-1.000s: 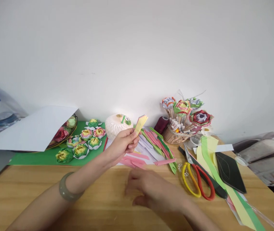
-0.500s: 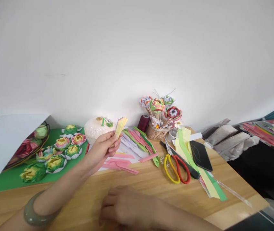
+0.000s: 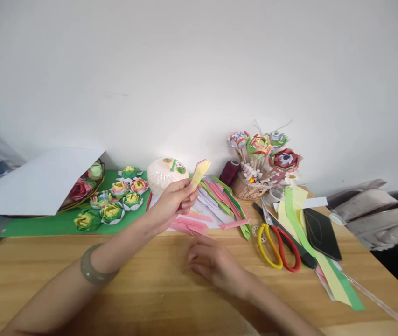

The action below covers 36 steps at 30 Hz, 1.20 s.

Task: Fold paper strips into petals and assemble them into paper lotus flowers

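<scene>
- Folded paper strips [image 3: 199, 171], a thin yellow-and-pink stack, are pinched between thumb and fingers of the left hand [image 3: 174, 201], raised above the wooden table [image 3: 139, 289], just right of the white ribbed ball [image 3: 165, 174].
- Right hand [image 3: 212, 263] lies palm down on the table, in front of and to the right of the ball, fingers loosely curled and holding nothing; its fingertips are close to the nearest pink strips [image 3: 188, 225].
- One grey-green bangle [image 3: 92, 273] sits on the left wrist.
- Open room: bare wood runs from the loose strips toward the near edge — the widest clear stretch lies in front of the ball, around both forearms. The table's right edge falls away beyond the black phone [image 3: 322, 227].
- Behind the ball stands a plain white wall [image 3: 199, 70].
- Left of the ball: a green sheet [image 3: 55, 223] carrying seven paper flowers [image 3: 112, 212] that I can count — more sit in a basket [image 3: 87, 189], half hidden under a white sheet [image 3: 34, 182].
- Right of the ball: one dark red thread spool [image 3: 229, 172], one woven pot of flowers on sticks [image 3: 260, 170], two pairs of scissors [image 3: 278, 240], yellow-handled and red-handled, and long yellow and green strips [image 3: 324, 266].
</scene>
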Available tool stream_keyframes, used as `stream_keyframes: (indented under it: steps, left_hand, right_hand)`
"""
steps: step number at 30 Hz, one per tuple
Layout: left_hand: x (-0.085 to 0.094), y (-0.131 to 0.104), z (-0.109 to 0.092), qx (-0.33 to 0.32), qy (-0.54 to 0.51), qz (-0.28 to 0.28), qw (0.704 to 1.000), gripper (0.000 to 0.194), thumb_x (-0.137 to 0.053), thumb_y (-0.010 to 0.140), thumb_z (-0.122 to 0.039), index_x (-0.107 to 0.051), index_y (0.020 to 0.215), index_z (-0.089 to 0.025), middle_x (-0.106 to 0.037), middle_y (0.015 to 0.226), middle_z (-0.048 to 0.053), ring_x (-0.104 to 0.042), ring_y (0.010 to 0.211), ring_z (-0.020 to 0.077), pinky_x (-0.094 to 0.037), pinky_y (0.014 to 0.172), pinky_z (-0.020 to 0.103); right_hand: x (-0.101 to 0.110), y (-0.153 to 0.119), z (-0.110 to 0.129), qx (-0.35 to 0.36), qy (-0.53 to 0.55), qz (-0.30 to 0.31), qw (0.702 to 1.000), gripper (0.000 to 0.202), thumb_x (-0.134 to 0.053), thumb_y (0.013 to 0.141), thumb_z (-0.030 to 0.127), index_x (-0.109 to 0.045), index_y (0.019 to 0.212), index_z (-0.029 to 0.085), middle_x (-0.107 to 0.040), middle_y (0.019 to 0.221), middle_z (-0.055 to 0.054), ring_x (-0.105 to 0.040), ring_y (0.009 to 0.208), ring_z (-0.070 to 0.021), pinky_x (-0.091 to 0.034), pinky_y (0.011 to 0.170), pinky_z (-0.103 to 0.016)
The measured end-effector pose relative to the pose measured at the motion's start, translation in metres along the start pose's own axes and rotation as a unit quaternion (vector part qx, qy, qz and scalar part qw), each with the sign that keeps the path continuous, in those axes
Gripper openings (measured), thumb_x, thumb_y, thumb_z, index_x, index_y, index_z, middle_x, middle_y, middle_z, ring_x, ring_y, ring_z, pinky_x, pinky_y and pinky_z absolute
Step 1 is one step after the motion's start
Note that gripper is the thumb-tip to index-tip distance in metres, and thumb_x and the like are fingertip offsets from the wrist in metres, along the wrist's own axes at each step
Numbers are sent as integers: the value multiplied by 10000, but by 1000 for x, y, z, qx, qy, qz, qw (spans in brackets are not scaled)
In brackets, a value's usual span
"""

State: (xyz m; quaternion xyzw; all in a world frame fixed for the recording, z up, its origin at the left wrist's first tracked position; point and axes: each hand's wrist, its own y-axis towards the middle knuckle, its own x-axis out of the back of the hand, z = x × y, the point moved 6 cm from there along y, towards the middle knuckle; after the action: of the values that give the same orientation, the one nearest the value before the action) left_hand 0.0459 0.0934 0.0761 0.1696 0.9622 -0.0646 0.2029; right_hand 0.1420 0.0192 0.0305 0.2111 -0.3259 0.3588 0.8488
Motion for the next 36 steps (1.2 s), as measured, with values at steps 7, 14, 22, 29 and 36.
stream_keyframes:
  steps: [7, 14, 22, 29, 36]
  left_hand:
    - [-1, 1, 1, 5, 5, 3, 1000, 174, -530, 812, -295, -456, 765, -144, -348, 577, -65, -217, 428, 24, -116, 393, 162]
    - [1, 3, 3, -8, 13, 6, 1000, 229, -560, 782, -351, -444, 734, -159, -388, 570, -69, -298, 436, 32, -224, 437, 177]
    - [0, 3, 2, -51, 96, -16, 994, 254, -508, 804, -401, -452, 715, -170, -439, 623, -48, -385, 508, 65, -320, 490, 199]
    - [-2, 3, 6, -119, 140, -18, 983, 188, -442, 857, -360, -506, 859, -183, -393, 651, -48, -381, 594, 87, -340, 586, 214]
    - [-3, -2, 9, -115, 121, -34, 985, 172, -420, 870, -342, -471, 959, -204, -443, 748, -26, -443, 689, 112, -387, 715, 266]
  right_hand:
    - [-29, 7, 19, 116, -129, 98, 980, 134, -539, 857, 296, -612, 919, 202, -619, 971, -33, -518, 899, -171, -405, 774, -302]
    - [-24, 13, 33, 193, -17, 41, 980, 210, -446, 895, 193, -632, 800, 176, -691, 794, -28, -595, 775, -139, -447, 714, -254]
    - [92, 31, 7, -132, 109, -239, 956, 199, -545, 816, 323, -642, 732, 171, -548, 553, 21, -479, 485, -106, -371, 466, -213]
    - [92, 41, 7, -139, 19, -293, 946, 213, -507, 803, 286, -620, 682, 152, -572, 594, -9, -444, 531, -114, -335, 497, -228]
    - [89, 42, 6, -145, 42, -318, 936, 230, -493, 806, 299, -527, 619, 170, -452, 542, 31, -372, 501, -98, -276, 453, -214]
